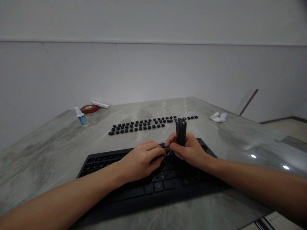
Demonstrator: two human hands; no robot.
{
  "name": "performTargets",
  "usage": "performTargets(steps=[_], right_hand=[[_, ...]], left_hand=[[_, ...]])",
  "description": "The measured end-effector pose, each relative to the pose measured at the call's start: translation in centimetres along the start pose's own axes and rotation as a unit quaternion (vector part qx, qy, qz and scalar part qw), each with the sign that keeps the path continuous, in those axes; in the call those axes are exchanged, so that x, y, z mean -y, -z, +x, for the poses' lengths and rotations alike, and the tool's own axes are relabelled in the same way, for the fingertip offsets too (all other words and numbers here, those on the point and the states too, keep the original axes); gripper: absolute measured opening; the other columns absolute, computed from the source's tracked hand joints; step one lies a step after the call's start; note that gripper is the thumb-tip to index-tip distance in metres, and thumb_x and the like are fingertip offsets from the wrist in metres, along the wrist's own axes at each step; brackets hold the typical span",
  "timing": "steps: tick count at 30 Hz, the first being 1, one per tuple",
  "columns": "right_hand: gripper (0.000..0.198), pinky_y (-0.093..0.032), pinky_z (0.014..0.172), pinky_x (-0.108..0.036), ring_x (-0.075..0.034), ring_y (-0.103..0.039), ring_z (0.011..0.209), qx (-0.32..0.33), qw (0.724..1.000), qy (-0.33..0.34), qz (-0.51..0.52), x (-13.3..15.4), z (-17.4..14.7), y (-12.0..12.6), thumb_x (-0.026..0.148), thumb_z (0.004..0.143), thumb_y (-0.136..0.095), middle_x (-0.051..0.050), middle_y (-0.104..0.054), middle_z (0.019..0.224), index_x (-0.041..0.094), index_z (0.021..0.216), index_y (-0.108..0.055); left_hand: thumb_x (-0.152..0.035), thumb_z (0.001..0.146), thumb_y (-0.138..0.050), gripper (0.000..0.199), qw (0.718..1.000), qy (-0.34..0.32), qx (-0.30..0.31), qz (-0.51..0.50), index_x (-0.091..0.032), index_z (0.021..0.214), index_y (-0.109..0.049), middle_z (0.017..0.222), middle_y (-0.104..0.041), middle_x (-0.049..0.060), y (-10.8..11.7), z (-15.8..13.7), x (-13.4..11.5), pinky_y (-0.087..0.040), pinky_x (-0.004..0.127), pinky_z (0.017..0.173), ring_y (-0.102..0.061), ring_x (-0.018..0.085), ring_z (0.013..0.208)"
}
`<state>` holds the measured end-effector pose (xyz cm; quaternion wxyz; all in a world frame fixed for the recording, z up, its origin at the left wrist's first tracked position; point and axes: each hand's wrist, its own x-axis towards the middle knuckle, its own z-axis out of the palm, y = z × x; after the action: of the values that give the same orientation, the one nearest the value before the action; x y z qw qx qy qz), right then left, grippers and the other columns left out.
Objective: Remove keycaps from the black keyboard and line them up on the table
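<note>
A black keyboard (134,191) lies on the table in front of me, with keycaps on its lower right and bare key positions along its upper left rows. My right hand (188,150) is closed around a black keycap puller (181,131), whose handle stands upright. Thin metal wire shows below it, close to the keys. My left hand (146,159) rests over the middle of the keyboard, fingers bent together beside that wire. What those fingertips grip, if anything, is hidden.
Beyond the keyboard, loose black keycaps (140,128) lie in rows on the marbled table (59,156). A spray bottle (82,118), a dark red box (89,109) and a white strip (100,104) are at the far left. Crumpled white tissue (218,118) lies right.
</note>
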<state>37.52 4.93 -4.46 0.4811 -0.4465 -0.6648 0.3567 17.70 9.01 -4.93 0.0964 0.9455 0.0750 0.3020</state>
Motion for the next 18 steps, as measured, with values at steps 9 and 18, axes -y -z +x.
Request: performTargets(steps=[9, 18], right_hand=[[0.01, -0.031, 0.043, -0.021, -0.006, -0.04, 0.042, -0.029, 0.997, 0.07, -0.015, -0.26, -0.24, 0.5, 0.019, 0.081, -0.056, 0.006, -0.045, 0.048, 0.016, 0.076, -0.064], [0.02, -0.046, 0.049, -0.021, -0.009, -0.055, 0.052, -0.026, 0.995, 0.085, -0.041, -0.49, -0.42, 0.75, 0.026, 0.088, -0.053, -0.003, -0.065, 0.071, 0.014, 0.095, -0.067]], left_hand=[[-0.01, 0.092, -0.045, 0.027, 0.999, 0.045, 0.013, 0.011, -0.014, 0.117, -0.055, 0.089, -0.063, 0.006, 0.22, -0.52, -0.07, -0.05, 0.03, 0.072, -0.058, 0.016, 0.078], [-0.027, 0.093, -0.059, 0.014, 0.992, 0.116, -0.049, -0.015, -0.017, 0.1, -0.055, 0.08, -0.063, 0.0, 0.06, -0.8, 0.67, -0.048, 0.024, 0.065, -0.06, 0.013, 0.072]])
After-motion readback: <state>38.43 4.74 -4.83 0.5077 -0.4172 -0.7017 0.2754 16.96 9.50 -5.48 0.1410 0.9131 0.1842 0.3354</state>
